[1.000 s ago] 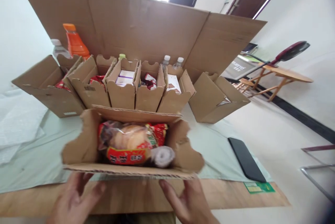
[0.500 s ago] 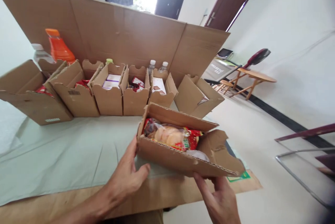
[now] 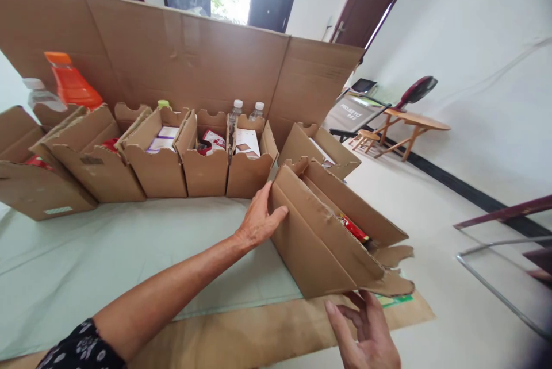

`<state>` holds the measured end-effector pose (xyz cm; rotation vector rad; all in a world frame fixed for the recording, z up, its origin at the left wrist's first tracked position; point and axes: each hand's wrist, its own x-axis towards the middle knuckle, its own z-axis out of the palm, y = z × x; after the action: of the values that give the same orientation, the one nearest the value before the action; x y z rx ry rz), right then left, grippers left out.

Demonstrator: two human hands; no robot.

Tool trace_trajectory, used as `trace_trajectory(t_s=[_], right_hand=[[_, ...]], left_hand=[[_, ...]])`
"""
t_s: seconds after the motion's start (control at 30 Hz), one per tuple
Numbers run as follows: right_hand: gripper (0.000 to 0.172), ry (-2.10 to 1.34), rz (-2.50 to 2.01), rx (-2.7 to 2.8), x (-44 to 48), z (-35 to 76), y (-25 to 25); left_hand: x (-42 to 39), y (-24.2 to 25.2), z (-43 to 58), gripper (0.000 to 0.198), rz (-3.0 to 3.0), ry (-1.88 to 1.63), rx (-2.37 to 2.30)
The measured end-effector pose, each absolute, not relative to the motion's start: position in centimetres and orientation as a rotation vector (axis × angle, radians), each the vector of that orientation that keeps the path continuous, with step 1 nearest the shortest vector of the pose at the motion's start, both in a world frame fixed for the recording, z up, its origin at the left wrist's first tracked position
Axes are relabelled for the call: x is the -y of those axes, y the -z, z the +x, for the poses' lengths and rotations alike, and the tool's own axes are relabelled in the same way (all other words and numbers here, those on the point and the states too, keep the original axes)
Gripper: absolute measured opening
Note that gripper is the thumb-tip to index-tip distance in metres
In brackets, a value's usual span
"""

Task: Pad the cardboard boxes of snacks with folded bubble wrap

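A brown cardboard box stands on the green cloth at the table's right, turned at an angle. Inside it a red snack packet shows in part; the rest of the contents is hidden by the near wall. My left hand grips the box's far left corner, thumb along the near side, with some fingertips out of sight behind it. Just below the box's near right corner is my right hand, its fingers apart and curved, holding nothing; whether a fingertip touches the cardboard I cannot tell.
Several similar boxes, among them one with a white packet, line a tall cardboard panel. Behind them stand an orange bottle and clear bottles. A folding chair and wooden table are on the right.
The box has turned from a tipped pose, its packets facing me, to standing with its near wall toward me. My left hand moved forward and right with it; my right hand opened below it.
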<state>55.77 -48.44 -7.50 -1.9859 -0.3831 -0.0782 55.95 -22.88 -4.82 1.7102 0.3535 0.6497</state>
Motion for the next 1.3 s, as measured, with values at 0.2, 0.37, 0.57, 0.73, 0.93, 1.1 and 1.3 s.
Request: trace_trajectory(t_s=[0.2, 0.37, 0.57, 0.73, 0.93, 1.1, 1.3], right_hand=[[0.042, 0.153, -2.008, 0.418, 48.3, 56.0, 8.9], [0.046, 0.156, -2.061, 0.620, 48.0, 56.7, 9.6], [0.054, 0.289, -2.087, 0.675, 46.6, 56.6, 9.7], [0.054, 0.299, -2.099, 0.868, 46.2, 58.0, 9.5], [0.060, 0.201, -2.080, 0.971, 44.1, 60.1, 8.4], [0.067, 0.032, -2.029, 0.993, 40.9, 61.8, 7.5], [0.069, -0.036, -1.987, 1.114, 36.3, 65.5, 8.3]], left_hand=[[24.1, 6.1, 56.4, 0.080, 1.738, -0.675, -0.426], [25.5, 7.4, 56.6, 0.077, 1.717, -0.658, -0.431], [26.5, 8.4, 56.8, 0.071, 1.694, -0.669, -0.391], [26.2, 9.4, 56.7, 0.072, 1.678, -0.689, -0.378], [25.0, 10.2, 56.9, 0.069, 1.675, -0.713, -0.312], [24.2, 10.8, 57.0, 0.066, 1.653, -0.732, -0.321], [24.2, 11.4, 56.8, 0.068, 1.621, -0.726, -0.356]])
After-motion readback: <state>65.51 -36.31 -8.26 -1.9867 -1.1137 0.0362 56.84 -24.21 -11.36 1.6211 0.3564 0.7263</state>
